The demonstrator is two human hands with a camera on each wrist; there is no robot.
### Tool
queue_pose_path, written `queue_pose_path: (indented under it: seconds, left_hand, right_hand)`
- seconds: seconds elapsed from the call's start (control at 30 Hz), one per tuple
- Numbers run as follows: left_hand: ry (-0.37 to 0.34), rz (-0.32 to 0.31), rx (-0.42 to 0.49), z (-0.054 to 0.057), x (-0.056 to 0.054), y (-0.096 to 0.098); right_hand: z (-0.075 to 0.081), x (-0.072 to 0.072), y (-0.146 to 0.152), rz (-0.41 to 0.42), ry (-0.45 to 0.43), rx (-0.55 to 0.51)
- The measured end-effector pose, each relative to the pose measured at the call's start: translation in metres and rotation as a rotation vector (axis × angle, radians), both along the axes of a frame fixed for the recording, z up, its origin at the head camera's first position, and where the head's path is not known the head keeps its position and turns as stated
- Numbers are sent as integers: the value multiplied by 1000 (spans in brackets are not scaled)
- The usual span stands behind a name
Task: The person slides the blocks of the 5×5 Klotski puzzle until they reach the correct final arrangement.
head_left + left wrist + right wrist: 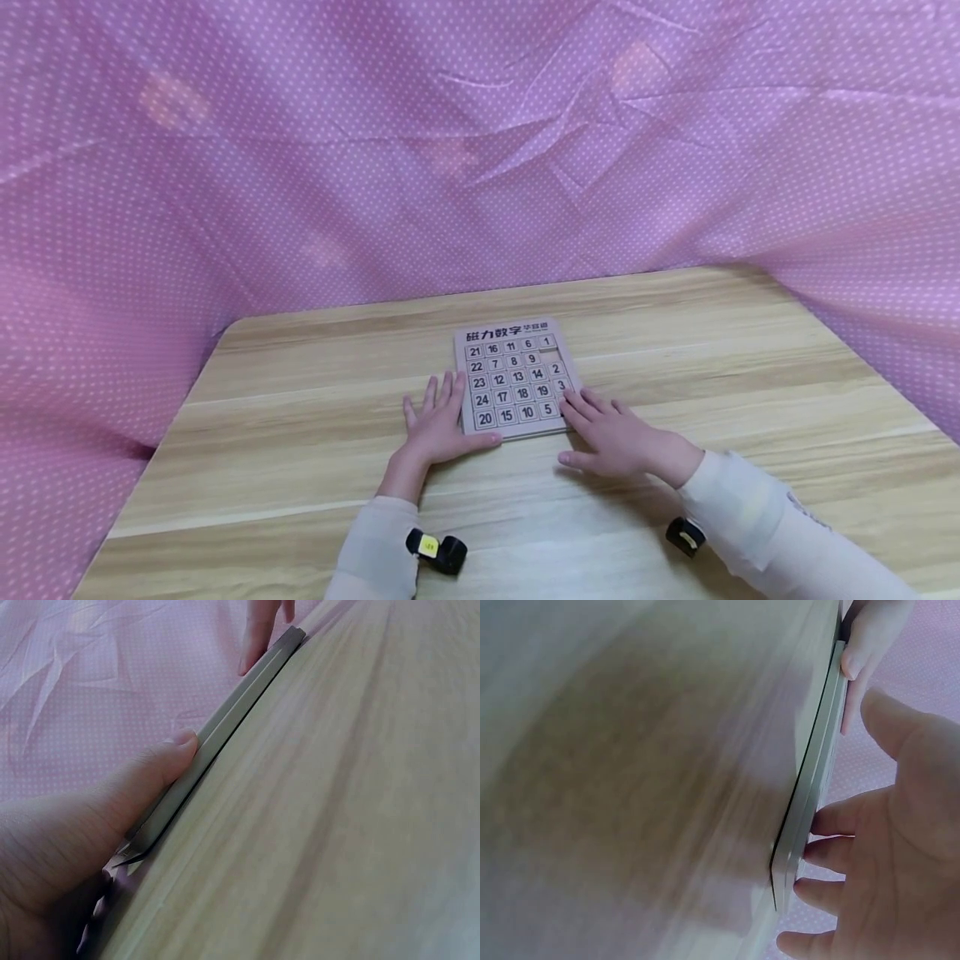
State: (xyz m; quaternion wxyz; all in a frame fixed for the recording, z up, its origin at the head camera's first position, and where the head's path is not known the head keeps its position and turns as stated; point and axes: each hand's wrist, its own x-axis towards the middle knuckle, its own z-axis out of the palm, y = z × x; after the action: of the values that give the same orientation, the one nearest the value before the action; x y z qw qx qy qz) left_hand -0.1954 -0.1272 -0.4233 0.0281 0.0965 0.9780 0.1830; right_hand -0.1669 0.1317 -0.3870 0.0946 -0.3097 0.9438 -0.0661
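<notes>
A number sliding puzzle lies flat on the table, its rows of numbered tiles facing up. A gap shows under tile 1, at the right end of the second row. My left hand braces the near left corner, fingers spread along the left side and thumb on the near rim. My right hand reaches in from the right with fairly straight fingers. Its fingertips touch the right side near tile 3 and cover the bottom right corner. The right thumb is apart from the board.
The wood-grain table extends around the puzzle on all sides. A pink dotted cloth hangs behind the table and along both sides. Black straps with small devices sit at both sleeved wrists.
</notes>
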Motion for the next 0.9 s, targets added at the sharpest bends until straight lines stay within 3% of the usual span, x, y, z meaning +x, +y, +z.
queue_pose_path:
  seconds: [0.6,0.77,0.9]
  left_hand:
    - [-9,1,-4,0,-1,0]
    - [-7,2,0,0,-1,0]
    - [-3,-3,-3,-2,-2,0]
  right_hand:
    - [-1,-24,-6,-17,5,-22]
    - [0,-23,-13,-18,4,-21]
    - [2,-17,-30,38,9,-8]
